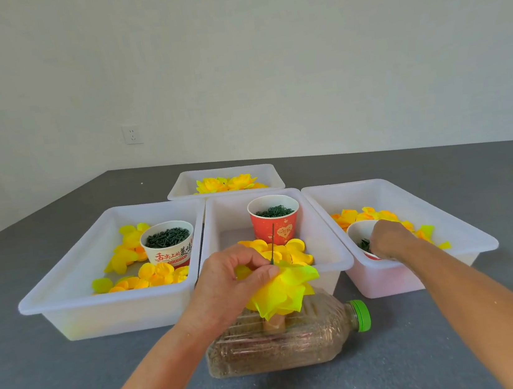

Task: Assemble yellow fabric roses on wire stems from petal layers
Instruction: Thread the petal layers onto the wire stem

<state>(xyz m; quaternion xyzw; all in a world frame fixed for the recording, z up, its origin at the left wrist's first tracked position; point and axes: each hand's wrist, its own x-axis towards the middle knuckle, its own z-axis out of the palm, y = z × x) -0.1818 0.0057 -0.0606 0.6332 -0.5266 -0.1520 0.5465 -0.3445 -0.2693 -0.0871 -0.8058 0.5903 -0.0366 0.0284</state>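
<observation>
Pinching a half-built yellow fabric rose (282, 289) on its thin green wire stem (272, 244), the left hand (237, 281) holds it above the desk (77, 381); right hand (388, 239) dips into a white cup (359, 229), fingers hidden. Finished roses (226, 183) fill the far white tray (182, 184); loose petals (161, 272) remain.

Bright even daylight, soft faint shadows, wide-angle bending at edges

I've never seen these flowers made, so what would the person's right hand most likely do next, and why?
Probably lift one small green piece out of the white cup and bring it to the wire stem. The right hand is dipped into that cup, while the left hand pinches the yellow rose with its stem bare above the petals.
</observation>
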